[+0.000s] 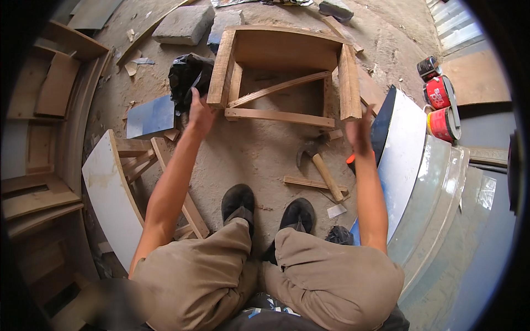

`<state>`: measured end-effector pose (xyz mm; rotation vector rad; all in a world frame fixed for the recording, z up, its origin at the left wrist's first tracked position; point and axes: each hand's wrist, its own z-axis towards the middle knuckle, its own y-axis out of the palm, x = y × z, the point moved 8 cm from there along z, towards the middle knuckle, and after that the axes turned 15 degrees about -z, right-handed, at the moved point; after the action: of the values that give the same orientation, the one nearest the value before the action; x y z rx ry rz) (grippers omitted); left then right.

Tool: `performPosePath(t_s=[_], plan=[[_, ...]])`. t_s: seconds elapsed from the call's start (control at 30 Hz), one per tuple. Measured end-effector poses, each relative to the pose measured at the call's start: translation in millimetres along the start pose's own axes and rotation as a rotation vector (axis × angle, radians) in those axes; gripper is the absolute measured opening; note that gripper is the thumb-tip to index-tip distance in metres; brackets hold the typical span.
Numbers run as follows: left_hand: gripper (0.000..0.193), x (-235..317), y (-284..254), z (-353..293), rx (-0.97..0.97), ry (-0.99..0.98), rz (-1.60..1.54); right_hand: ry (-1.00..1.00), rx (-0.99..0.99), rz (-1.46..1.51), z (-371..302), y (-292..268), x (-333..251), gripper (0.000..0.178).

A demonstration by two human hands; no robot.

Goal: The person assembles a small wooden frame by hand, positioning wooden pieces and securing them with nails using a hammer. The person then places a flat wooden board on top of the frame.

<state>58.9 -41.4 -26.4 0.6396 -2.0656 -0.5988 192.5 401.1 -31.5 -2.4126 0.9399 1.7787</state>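
A small wooden frame (pixel 279 115) stands on the ground ahead of me, with thick side posts, a brown back panel and a diagonal strip across its opening. Beside its left post is my left hand (pixel 201 115), fingers apart; whether it touches the wood I cannot tell. A crumpled black plastic bag (pixel 189 80) lies right behind that hand. My right hand (pixel 360 131), slightly blurred, is held upright by the right post, fingers stretched out and nothing seen in them. Between my arms lies a claw hammer (pixel 327 176) with a wooden handle, across a short wood strip (pixel 314 183).
At left, a white-faced wooden piece (pixel 110 179) leans near wooden cabinets (pixel 49 110). Grey blocks (pixel 185 25) sit beyond. On the right are a white panel (pixel 406 143), stacked glassy sheets (pixel 441 204) and several paint cans (pixel 438 92). Wood scraps litter the dirt floor.
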Motion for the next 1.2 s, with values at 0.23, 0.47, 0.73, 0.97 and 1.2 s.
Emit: performPosePath(t_s=[0.23, 0.47, 0.73, 0.97, 1.2], plan=[[0.067, 39, 99, -30, -0.127, -0.135, 0.404, 0.076, -0.195, -0.389, -23, 74, -77, 0.065], [0.054, 28, 107, -41, -0.033, 0.039, 0.564, 0.01, -0.134, -0.34, -37, 90, -75, 0.049], [0.064, 24, 111, -55, -0.035, -0.017, 0.334, -0.042, -0.146, -0.406, -43, 87, -73, 0.044], [0.063, 19, 83, -38, -0.106, -0.139, 0.343, -0.101, -0.165, -0.434, -57, 93, -77, 0.045], [0.061, 13, 84, -54, -0.15, -0.126, 0.345, -0.176, -0.156, -0.415, -72, 88, -73, 0.044]])
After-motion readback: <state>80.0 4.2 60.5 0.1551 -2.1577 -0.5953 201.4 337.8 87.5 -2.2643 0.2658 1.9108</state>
